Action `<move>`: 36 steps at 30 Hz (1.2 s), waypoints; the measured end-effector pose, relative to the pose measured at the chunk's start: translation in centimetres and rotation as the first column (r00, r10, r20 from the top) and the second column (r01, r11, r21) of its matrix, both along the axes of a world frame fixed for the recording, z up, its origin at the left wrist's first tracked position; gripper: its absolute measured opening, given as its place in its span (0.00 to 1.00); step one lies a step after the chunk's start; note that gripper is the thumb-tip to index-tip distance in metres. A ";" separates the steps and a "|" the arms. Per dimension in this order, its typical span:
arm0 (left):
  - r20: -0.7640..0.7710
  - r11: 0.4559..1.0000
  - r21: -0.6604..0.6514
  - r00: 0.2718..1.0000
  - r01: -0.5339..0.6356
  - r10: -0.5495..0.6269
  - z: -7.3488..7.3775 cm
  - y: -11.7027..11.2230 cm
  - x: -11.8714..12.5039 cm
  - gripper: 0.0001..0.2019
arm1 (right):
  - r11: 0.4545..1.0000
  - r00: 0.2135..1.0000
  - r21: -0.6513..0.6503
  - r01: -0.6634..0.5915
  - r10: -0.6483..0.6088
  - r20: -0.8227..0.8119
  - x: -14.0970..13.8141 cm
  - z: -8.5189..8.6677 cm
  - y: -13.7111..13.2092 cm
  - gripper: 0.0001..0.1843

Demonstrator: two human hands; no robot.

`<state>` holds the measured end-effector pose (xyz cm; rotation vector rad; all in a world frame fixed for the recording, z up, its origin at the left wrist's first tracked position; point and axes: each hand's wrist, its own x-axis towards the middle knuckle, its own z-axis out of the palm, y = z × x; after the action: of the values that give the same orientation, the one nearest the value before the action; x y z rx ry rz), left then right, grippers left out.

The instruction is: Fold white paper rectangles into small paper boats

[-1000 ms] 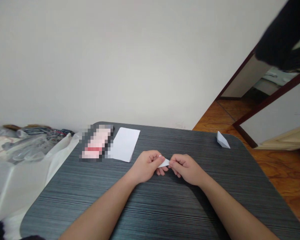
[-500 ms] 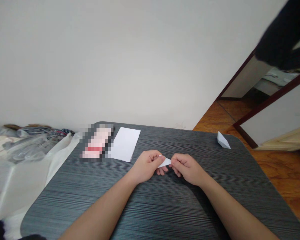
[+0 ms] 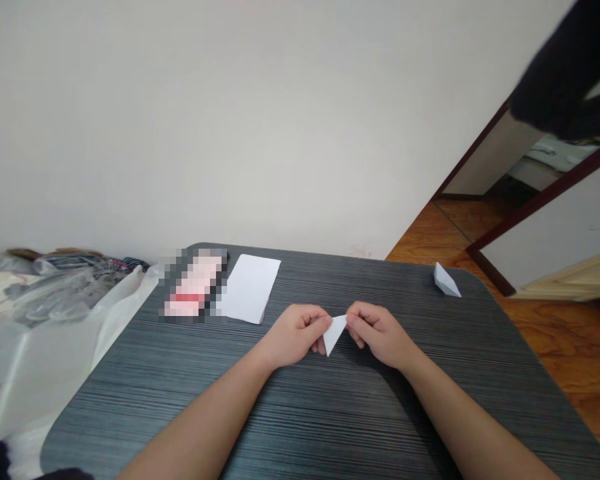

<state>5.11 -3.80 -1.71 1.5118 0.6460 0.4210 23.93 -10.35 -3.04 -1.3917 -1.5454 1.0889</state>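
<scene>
A small folded piece of white paper (image 3: 335,333), triangular with one point facing down toward me, is held above the middle of the table. My left hand (image 3: 300,337) pinches its left side between thumb and fingers. At its upper right corner, the thumb and fingers of my right hand (image 3: 377,333) are closed on it. Part of the paper is hidden behind the left fingers. Off to the right lies another folded white paper shape (image 3: 447,281), apart from both hands. A stack of white paper sheets (image 3: 250,290) rests to the left of my left hand.
The dark wood-grain table (image 3: 300,420) has rounded corners and stands near a pale wall (image 3: 280,133). At its back left lies a pixelated phone-like object (image 3: 193,287). Clear plastic bags (image 3: 65,293) pile up beyond the left edge; wooden floor (image 3: 550,340) shows on the right.
The folded paper has turned, so one point now faces down toward me instead of lying flat between the hands. My fingers have shifted slightly on it.
</scene>
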 end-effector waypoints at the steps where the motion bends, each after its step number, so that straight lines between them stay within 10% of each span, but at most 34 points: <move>1: -0.012 1.000 0.010 1.000 0.005 -0.005 0.1 0.0 0.0 0.17 | 1.000 1.000 0.001 -0.001 0.001 -0.011 0.0 0.0 0.0 0.12; 24: -0.104 0.968 0.250 0.993 -0.031 0.058 0.5 0.0 0.1 0.17 | 0.995 0.965 -0.055 -0.086 0.069 -0.254 -0.6 -0.4 0.0 0.07; 36: -0.032 0.992 0.123 0.999 -0.034 0.038 -0.2 -0.2 0.4 0.12 | 0.991 0.964 -0.086 -0.103 0.078 -0.253 -0.9 -0.1 0.2 0.07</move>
<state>5.51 -3.99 -1.94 1.6285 0.6857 0.4698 23.07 -10.20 -3.19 -1.2038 -1.3988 1.3577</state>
